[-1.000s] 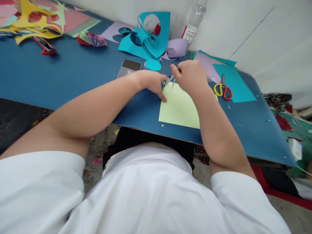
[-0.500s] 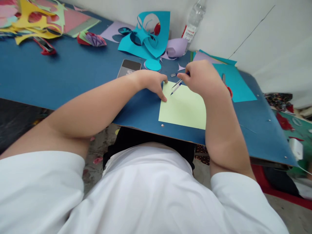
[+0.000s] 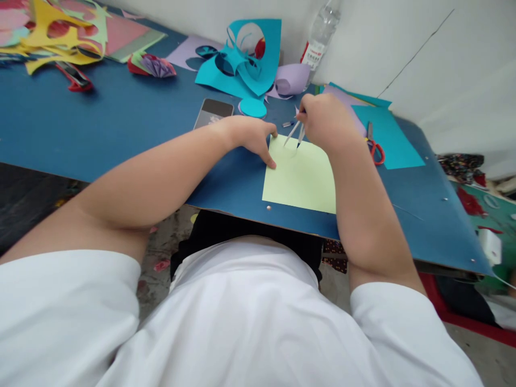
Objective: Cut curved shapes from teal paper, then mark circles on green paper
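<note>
A pale green paper sheet (image 3: 300, 180) lies on the blue table (image 3: 121, 129) near its front edge. My left hand (image 3: 250, 137) presses the sheet's upper left corner with curled fingers. My right hand (image 3: 322, 121) pinches the top of a metal drawing compass (image 3: 295, 133), whose two legs point down onto the sheet's upper part. A faint curved line shows on the paper beneath the compass legs.
Red and yellow scissors (image 3: 374, 150) lie on teal paper (image 3: 387, 140) to the right. A phone (image 3: 213, 112), a teal circle (image 3: 253, 107), cut teal paper (image 3: 245, 56), a lilac roll (image 3: 292, 79) and a bottle (image 3: 320, 40) sit behind. Yellow cut-outs (image 3: 52, 37) lie far left.
My right hand swung the compass from a flat tilt to upright and moved up-left over the sheet; the scissors show again. My left hand stayed put.
</note>
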`<action>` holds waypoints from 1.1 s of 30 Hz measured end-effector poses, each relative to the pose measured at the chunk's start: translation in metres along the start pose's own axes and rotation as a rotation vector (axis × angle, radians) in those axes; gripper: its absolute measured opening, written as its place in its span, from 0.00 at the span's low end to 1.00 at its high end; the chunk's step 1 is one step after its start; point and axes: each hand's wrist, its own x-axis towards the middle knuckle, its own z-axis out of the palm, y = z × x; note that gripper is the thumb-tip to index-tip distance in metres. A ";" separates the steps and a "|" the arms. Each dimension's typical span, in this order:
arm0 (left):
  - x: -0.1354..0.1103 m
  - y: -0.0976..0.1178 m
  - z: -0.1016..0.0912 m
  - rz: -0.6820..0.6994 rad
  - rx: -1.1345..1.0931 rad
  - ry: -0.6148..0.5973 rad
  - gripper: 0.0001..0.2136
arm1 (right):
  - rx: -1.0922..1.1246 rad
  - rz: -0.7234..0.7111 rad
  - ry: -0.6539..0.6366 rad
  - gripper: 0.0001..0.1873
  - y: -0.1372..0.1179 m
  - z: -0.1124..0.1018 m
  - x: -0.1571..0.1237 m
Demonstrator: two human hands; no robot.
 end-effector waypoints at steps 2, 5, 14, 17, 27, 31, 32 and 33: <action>0.000 0.000 0.000 -0.005 -0.001 -0.005 0.57 | -0.036 0.017 0.030 0.19 0.000 0.003 0.005; 0.001 -0.001 0.001 -0.014 -0.020 -0.002 0.57 | 0.008 -0.032 0.069 0.18 0.001 0.009 0.010; -0.006 0.002 -0.001 -0.037 -0.010 0.016 0.69 | 0.038 -0.215 0.070 0.24 0.001 0.013 0.012; -0.005 0.001 0.001 -0.018 -0.005 0.020 0.68 | 0.022 -0.295 0.082 0.24 -0.003 0.012 0.009; 0.008 -0.009 0.006 0.025 -0.080 0.011 0.69 | 0.042 -0.312 0.005 0.23 -0.010 -0.003 -0.014; 0.006 -0.005 0.003 0.029 -0.030 -0.011 0.59 | 0.070 -0.249 -0.042 0.19 -0.007 -0.007 -0.023; 0.005 -0.004 0.001 0.023 -0.025 -0.015 0.57 | 0.066 -0.231 -0.050 0.18 -0.006 -0.006 -0.024; 0.003 -0.002 0.000 0.015 -0.027 -0.018 0.56 | 0.061 -0.218 -0.050 0.18 -0.004 -0.006 -0.025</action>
